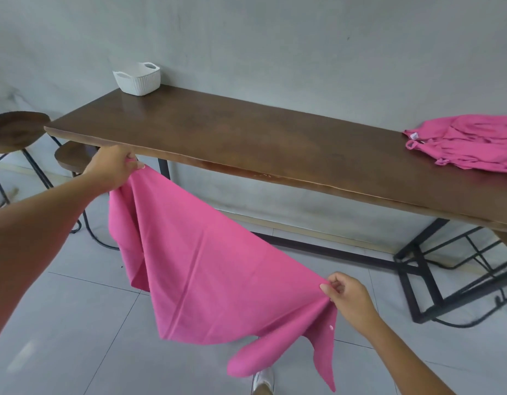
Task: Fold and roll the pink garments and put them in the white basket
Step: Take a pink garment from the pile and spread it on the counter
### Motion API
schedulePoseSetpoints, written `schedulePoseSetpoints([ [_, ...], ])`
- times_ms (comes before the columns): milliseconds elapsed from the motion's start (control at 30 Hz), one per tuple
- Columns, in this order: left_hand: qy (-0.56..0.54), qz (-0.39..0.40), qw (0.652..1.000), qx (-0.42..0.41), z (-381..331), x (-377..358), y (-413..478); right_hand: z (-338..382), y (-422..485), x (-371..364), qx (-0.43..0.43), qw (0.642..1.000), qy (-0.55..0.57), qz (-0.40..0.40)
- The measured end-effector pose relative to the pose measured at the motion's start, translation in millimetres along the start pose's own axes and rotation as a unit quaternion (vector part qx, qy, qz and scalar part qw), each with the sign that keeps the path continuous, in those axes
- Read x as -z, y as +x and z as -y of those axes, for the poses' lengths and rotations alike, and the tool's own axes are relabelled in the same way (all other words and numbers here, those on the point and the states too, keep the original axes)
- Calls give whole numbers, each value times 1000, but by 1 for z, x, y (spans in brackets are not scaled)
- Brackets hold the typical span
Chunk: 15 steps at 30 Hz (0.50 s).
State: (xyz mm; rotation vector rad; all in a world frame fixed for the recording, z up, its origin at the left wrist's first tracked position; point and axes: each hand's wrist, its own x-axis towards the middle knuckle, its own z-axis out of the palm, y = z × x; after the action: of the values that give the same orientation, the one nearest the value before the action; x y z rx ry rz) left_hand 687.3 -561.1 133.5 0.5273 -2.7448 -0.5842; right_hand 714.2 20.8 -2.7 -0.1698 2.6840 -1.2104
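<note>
Nearest to me, my left forearm [33, 238] is stretching out over the grey tiled floor [75, 337]. I am holding a pink garment [212, 266] spread in the air between my hands, in front of the table [246, 132] and below its top. My left hand [112, 166] is gripping one corner, fingers curled round the bunched cloth, just beside the table's near edge at its left end. My right hand [349, 295] is pinching the opposite corner between thumb and fingertips, lower and closer to me. The cloth is sagging between the two grips, and a rounded flap and a pointed strip are dangling under my right hand, with a small white button [331, 327] showing there. The white basket [138, 79] is sitting at the table's far left corner by the wall [303, 52], well apart from the garment. A second garment [468, 143], also pink, is lying crumpled on the table's right end. Two wooden stools [16, 129] are standing at the left. A white shoe [263, 379] is showing below the cloth.
</note>
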Motion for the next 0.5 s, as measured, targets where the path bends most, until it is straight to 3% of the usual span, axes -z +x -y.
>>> schedulePoseSetpoints([
  [267,0,9,999,52,-1,-32,23,-2,54,10,-50,989,52,-130],
  [500,11,26,997,75,-7,-56,51,4,108,33,-42,987,-13,-152],
])
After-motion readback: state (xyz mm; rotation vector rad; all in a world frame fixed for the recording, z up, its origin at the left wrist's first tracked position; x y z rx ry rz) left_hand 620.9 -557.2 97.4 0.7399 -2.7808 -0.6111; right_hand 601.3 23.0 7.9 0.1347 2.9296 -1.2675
